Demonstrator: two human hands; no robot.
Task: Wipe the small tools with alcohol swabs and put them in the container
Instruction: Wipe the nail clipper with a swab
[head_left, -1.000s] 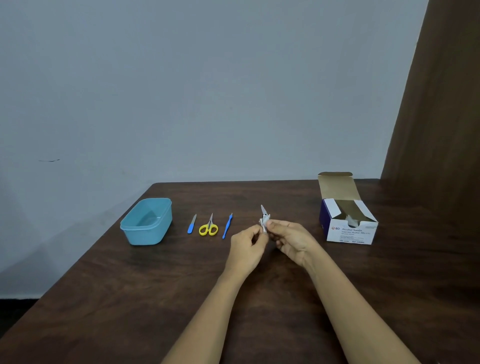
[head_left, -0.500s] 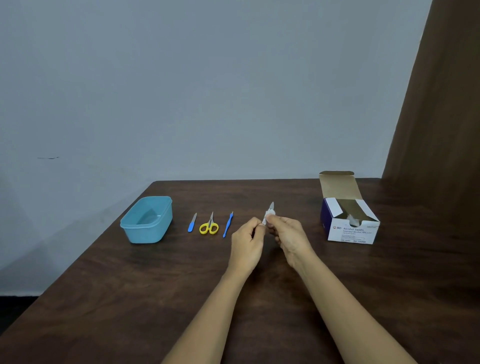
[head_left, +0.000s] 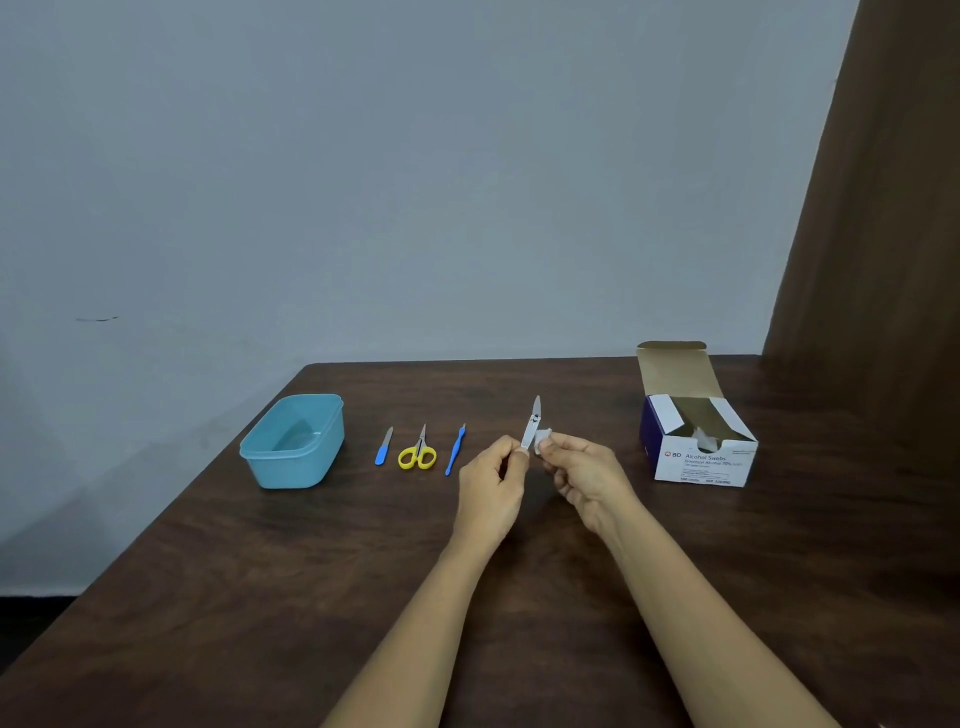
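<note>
Two pinches: left hand (head_left: 493, 483) on metal tool (head_left: 533, 423), right hand (head_left: 582, 475) on swab (head_left: 544, 439), slid lower.

A dark brown desk (head_left: 260, 623) with visible wood grain is seen across the lower half of the view, its far edge set against a plain grey-blue wall (head_left: 415, 182). A short dark mark (head_left: 97, 318) is seen on the wall at the left. At the right, a brown panel (head_left: 893, 208) is seen rising behind the desk's far corner. A dark strip (head_left: 31, 613) is shown beneath the wall at the lower left; whether it is floor or skirting cannot be told.
</note>
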